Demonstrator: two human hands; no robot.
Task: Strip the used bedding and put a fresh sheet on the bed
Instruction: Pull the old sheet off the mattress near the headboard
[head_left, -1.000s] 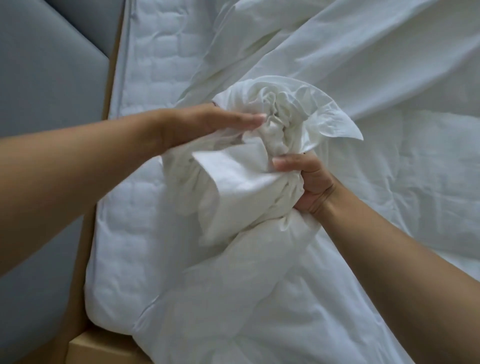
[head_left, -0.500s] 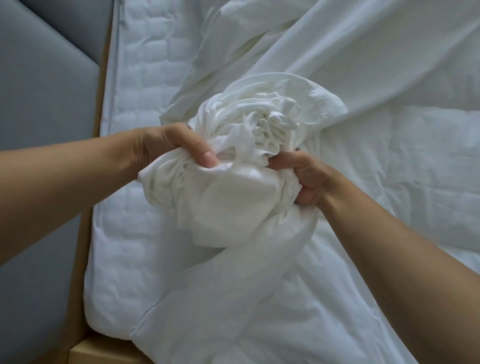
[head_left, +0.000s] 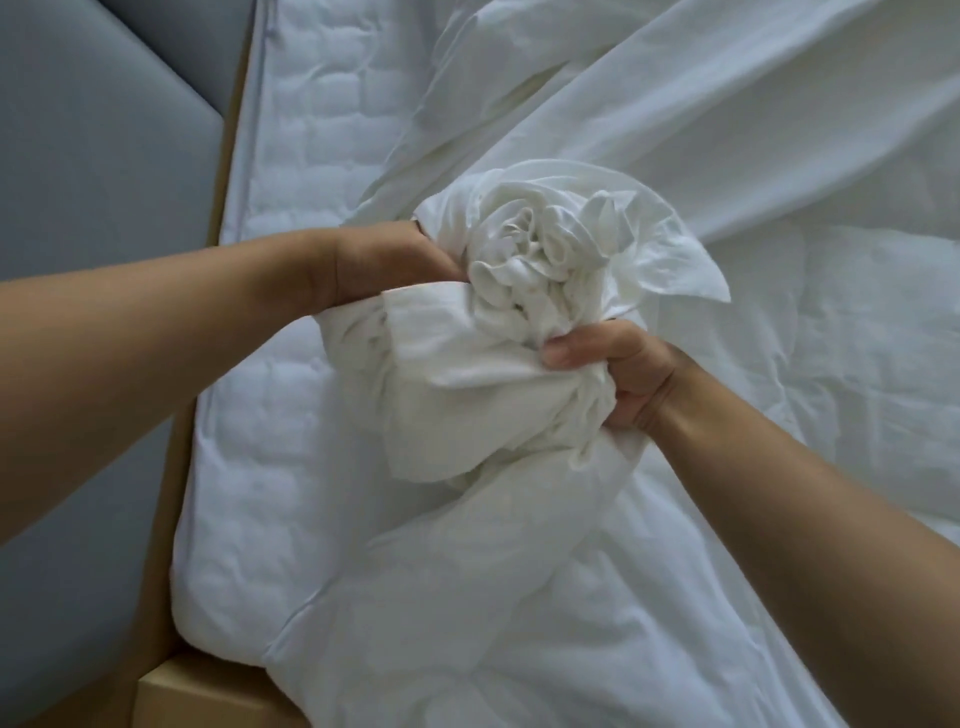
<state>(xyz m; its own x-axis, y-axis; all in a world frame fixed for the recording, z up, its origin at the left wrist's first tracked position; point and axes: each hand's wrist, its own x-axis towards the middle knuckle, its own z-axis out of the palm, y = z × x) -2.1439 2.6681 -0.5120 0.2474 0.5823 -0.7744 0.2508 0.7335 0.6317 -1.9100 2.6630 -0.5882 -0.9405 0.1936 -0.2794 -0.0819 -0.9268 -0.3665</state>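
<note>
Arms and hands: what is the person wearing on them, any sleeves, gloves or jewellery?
The left forearm and right forearm are bare to the frame edge, with no sleeves. The left hand and right hand have no gloves, and no watch, ring or bracelet is visible.

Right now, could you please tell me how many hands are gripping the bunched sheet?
2: the left hand grips the bunched sheet at its left side; the right hand clutches its lower right edge.

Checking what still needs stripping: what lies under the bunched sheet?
The quilted mattress pad shows bare left of the bunched sheet, and a crumpled white cover spreads right. Directly beneath the bunch, everything is hidden.
</note>
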